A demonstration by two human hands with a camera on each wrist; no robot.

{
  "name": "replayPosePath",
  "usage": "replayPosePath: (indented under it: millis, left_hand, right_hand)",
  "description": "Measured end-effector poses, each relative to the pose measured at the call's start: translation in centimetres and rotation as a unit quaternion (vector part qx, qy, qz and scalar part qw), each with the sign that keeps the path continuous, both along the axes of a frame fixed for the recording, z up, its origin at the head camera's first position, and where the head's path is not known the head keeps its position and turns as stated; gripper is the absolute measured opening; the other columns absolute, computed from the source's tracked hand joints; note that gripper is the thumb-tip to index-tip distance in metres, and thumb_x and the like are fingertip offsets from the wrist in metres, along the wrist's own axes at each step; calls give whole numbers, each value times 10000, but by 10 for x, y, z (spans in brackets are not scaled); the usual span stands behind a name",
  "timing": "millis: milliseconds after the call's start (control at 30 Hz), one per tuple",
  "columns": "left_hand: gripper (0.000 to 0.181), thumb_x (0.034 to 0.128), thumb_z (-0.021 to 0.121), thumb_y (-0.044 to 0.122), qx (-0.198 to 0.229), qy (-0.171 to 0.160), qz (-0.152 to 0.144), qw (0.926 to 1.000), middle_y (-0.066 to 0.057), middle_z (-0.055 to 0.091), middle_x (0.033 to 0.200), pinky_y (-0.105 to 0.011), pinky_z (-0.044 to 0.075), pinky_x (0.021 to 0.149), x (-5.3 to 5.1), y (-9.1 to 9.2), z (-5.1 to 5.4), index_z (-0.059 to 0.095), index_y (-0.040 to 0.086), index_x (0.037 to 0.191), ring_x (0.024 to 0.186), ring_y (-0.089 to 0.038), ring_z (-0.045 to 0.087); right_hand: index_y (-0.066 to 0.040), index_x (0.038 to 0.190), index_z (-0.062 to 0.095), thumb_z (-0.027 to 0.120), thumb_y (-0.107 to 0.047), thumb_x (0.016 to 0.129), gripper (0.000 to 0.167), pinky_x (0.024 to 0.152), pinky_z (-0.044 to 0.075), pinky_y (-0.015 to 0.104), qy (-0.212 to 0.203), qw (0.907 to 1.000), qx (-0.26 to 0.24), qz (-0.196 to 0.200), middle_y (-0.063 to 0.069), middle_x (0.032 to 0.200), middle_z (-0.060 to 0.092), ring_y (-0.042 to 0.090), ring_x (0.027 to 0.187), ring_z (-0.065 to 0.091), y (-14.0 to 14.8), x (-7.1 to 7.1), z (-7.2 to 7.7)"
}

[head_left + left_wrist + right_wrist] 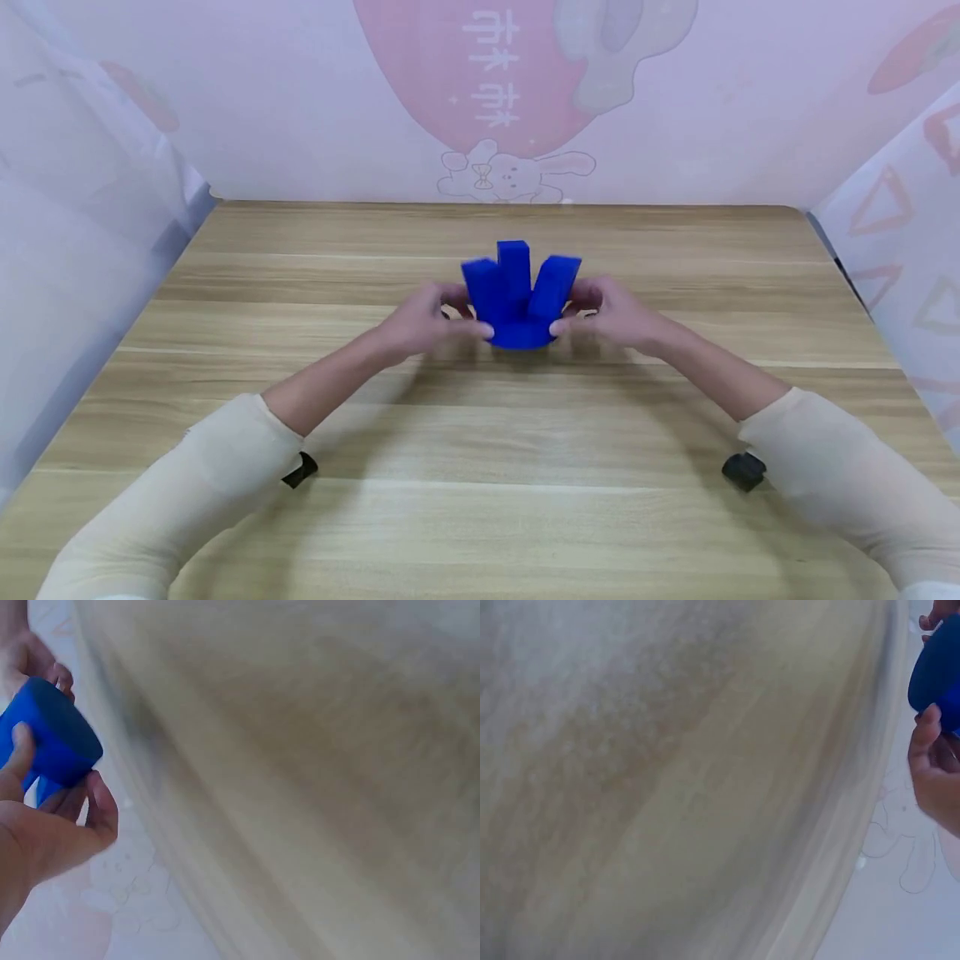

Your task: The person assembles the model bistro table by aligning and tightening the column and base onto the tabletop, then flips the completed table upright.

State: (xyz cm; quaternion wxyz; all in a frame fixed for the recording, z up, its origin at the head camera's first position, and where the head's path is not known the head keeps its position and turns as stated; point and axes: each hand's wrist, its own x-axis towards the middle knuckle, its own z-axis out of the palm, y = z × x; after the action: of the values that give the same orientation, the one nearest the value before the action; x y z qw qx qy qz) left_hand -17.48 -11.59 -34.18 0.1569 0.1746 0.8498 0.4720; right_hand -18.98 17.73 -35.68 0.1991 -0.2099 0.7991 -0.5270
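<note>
A blue object [513,304] with a round base and three blocky prongs spreading upward is at the centre of the head view. Its flat underside shows in the left wrist view, where the blue base [52,731] is tilted and raised off the table. My left hand [427,323] grips the base from the left, thumb on the near side and fingers behind. On the opposite side my right hand [611,312] holds it the same way. Only part of the blue base [937,671] enters the right wrist view; the far fingers are partly hidden.
The wood-grain table [517,467] extends around both arms. A pale printed backdrop [300,108] rises behind its far edge, with light sheets at both sides. Small black devices [745,471] sit beneath the light sleeves.
</note>
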Motion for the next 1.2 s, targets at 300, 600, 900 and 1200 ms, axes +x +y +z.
replayPosePath:
  millis: [300, 600, 900, 1200]
  left_hand:
    - [366, 1087, 549, 288, 211, -99, -24, 9997, -199, 704, 1038, -486, 558, 821, 0, 6, 25, 638, -28, 1249, 985, -383, 630]
    - [301, 1029, 670, 209, 562, -378, 396, 9969, -248, 715, 996, -528, 601, 872, 6, 14, 24, 664, -76, 1124, 952, -455, 685]
    - [497, 924, 809, 193, 1059, -393, 1548, 9815, -228, 754, 1023, -394, 629, 818, 10, 20, 22, 532, -60, 1249, 876, -408, 758]
    - [633, 1003, 704, 167, 984, -47, 1007, 9900, -213, 711, 890, -338, 633, 709, 12, 19, 23, 427, 172, 1572, 851, -455, 713]
  right_hand:
    - [132, 1340, 532, 487, -180, 1101, 395, 667, 582, 299, -927, 9902, -1011, -263, 127, 985, 693, 333, 924, 673, -9, 10, 21]
    - [122, 1288, 593, 636, -126, 1039, 354, 750, 626, 385, -553, 9967, -373, -458, 235, 1025, 720, 355, 869, 713, -12, 13, 25]
    - [72, 1379, 419, 705, -101, 993, 510, 885, 592, 505, -997, 9828, -841, -1306, 281, 1082, 735, 414, 914, 758, -18, 20, 28]
    - [-135, 1623, 289, 609, -17, 1032, 682, 728, 632, 511, -253, 9909, -1207, -535, 426, 995, 655, 414, 758, 739, -16, 21, 23]
